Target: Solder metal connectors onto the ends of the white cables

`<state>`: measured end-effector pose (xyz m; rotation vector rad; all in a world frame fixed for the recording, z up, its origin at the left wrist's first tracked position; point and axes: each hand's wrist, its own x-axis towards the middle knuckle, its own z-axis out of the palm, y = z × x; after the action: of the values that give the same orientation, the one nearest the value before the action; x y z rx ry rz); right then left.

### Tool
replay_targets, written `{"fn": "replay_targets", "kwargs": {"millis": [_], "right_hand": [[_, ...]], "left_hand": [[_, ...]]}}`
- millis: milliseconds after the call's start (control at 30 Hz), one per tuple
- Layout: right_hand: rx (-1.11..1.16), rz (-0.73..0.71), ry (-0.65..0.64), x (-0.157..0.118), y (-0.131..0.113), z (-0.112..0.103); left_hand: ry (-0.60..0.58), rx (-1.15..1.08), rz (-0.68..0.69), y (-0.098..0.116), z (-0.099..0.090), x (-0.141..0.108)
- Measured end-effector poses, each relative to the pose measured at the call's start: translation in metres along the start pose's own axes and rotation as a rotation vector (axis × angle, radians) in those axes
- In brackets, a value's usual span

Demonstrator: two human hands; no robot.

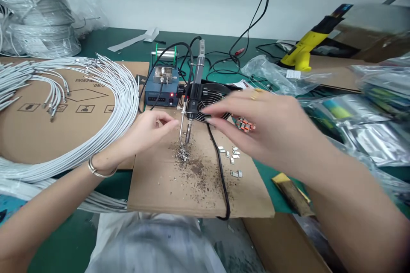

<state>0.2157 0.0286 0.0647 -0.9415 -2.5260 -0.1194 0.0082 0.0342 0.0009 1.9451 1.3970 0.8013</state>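
My left hand [150, 131] is left of the soldering iron, thumb and curled fingers drawn together. Anything in this pinch is too small to make out. On the other side, my right hand [261, 126] is blurred, its thumb and fingertips close together; what they pinch, if anything, I cannot make out. Between the hands, the soldering iron [199, 66] stands tip down in a holder, with a thin metal feed tube [182, 126] beside it. Solder scraps [182, 154] lie heaped under the tip. Small metal connector pieces [232, 160] are scattered on the cardboard sheet [153, 196].
White cables [123, 106] curve across the left side. Behind stand a blue solder feeder [162, 91] with a lit red lamp and a solder spool [165, 54]. A black cord [221, 170] crosses the cardboard. A yellow heat gun [304, 47] and plastic bags [368, 128] lie right.
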Motion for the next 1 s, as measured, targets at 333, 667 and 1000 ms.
{"fn": "replay_targets", "kwargs": {"millis": [333, 667, 1000], "right_hand": [[-0.329, -0.185, -0.229, 0.069, -0.008, 0.03], [-0.37, -0.102, -0.27, 0.076, -0.019, 0.028], [-0.258, -0.082, -0.248, 0.075, -0.024, 0.03]], "left_hand": [[-0.104, -0.033, -0.039, 0.001, 0.014, -0.006], [-0.108, -0.042, -0.052, 0.001, 0.015, -0.006], [-0.1, -0.098, -0.051, -0.003, 0.018, -0.007]]}}
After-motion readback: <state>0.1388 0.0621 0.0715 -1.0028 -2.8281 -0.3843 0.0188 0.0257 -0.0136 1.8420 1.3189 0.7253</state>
